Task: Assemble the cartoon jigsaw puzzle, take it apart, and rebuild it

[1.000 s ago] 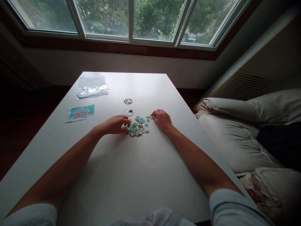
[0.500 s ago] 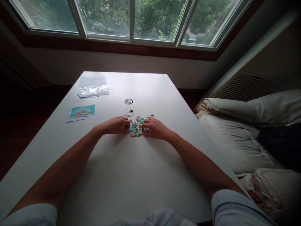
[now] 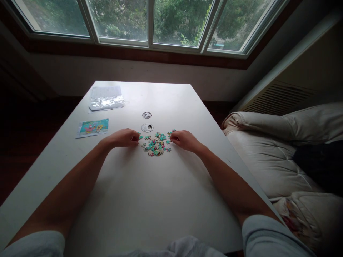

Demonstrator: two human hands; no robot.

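A loose heap of jigsaw pieces [image 3: 155,145], mostly teal with some pink and pale ones, lies on the white table [image 3: 155,200]. At the heap's left edge is my left hand [image 3: 125,137], its fingers curled in a pinch with a small teal piece showing at the fingertips. On the opposite side my right hand [image 3: 185,140] has its fingers pressed together beside a few pieces at the upper right of the heap. Whatever lies between those right fingertips is hidden.
Two round black-and-white discs [image 3: 147,127] lie just beyond the heap. A colourful cartoon picture sheet [image 3: 93,127] is at the left, with a clear plastic packet [image 3: 106,98] behind it. A cream sofa [image 3: 270,157] stands along the right; windows [image 3: 177,25] are ahead.
Both hands have moved outward, away from each other and slightly farther from me. More of the jigsaw heap shows between them, and pieces are spread wider at its edges.
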